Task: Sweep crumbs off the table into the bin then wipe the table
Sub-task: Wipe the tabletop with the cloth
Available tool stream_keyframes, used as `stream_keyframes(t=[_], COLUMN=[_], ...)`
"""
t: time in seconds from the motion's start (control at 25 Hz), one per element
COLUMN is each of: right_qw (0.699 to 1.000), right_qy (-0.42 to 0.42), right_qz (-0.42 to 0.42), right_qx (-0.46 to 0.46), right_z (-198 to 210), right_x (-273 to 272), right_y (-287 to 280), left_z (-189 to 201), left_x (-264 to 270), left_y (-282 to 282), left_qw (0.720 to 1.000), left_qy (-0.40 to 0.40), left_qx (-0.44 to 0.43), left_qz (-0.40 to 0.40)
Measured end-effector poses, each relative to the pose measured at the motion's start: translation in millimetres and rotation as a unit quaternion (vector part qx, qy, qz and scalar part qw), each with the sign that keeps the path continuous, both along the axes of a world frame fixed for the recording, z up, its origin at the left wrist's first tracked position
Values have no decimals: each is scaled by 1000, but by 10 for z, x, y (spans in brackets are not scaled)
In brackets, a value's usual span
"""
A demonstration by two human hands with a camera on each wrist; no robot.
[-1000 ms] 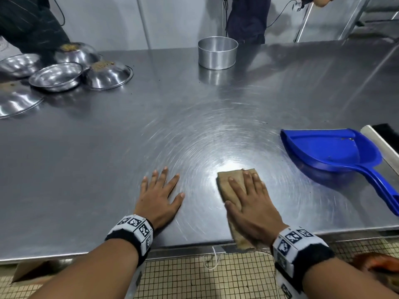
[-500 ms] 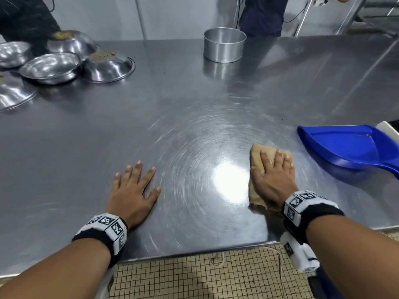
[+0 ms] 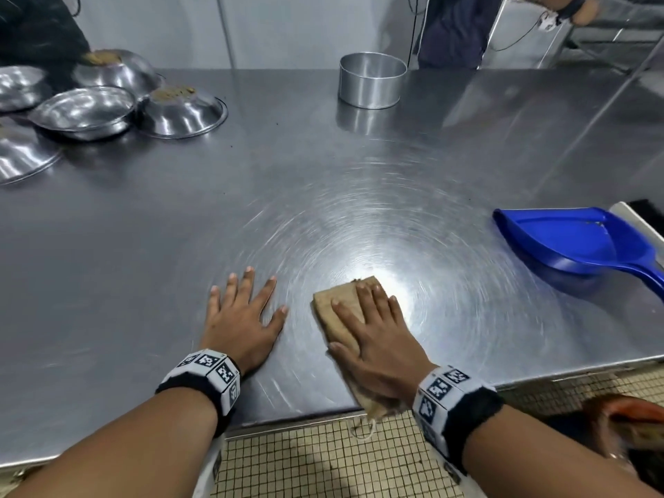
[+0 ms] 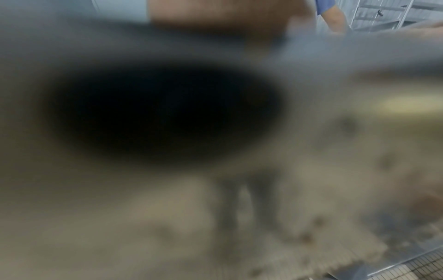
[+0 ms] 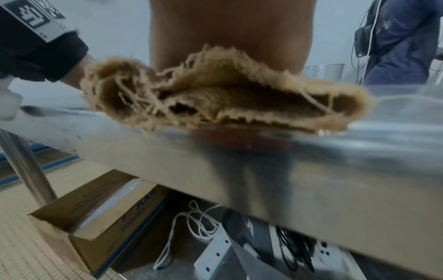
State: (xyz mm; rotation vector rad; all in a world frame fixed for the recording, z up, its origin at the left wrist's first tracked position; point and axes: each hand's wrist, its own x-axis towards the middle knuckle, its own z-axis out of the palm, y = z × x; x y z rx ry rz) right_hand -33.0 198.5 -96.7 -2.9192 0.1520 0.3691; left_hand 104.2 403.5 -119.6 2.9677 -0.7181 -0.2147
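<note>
A folded tan cloth (image 3: pixel 337 310) lies on the steel table (image 3: pixel 323 167) near its front edge, and its frayed end (image 5: pixel 215 91) hangs over that edge. My right hand (image 3: pixel 370 318) presses flat on the cloth with straight fingers. My left hand (image 3: pixel 244 314) rests flat on the bare table just left of the cloth, fingers spread. A blue dustpan (image 3: pixel 575 242) lies at the right edge, with a brush (image 3: pixel 643 210) partly in view behind it. The left wrist view is dark and blurred.
Several steel bowls (image 3: pixel 179 109) sit at the back left, two holding brown crumbs. A round steel tin (image 3: pixel 372 80) stands at the back centre. People stand beyond the table's far side. Under the table are a cardboard box (image 5: pixel 95 217), power strips and cables.
My right hand has slid the cloth from the right, near the dustpan, back left toward my left hand and closer to the front edge. My left hand stays flat on the table.
</note>
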Motion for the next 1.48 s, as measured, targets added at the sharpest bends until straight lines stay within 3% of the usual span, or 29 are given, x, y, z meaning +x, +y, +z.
stream_keyframes(t=[0.28,0.56,0.96,1.28,1.48], right_qw=[990,968,992,999,998], right_qy=[1,7,0,-25,-37], right_qz=[-143,-249,-121,4,-57], right_qx=[-18,20,35,35,17], right_z=[38,24,19,-31,-35], right_x=[-263,320,1101,540,376], right_y=[-594,-833,-266,-152,-492], left_z=[44,-9,12,75,68], left_x=[-18,-12,-19,34,302], left_y=[7,-10,-17,77,629], left_qw=[1000,1000,1000,999,1000], left_qy=[3,-8,7,25,11], left_qx=[-15,-19,-12,-18,-13], left_qz=[-9,-1,11,-11,6])
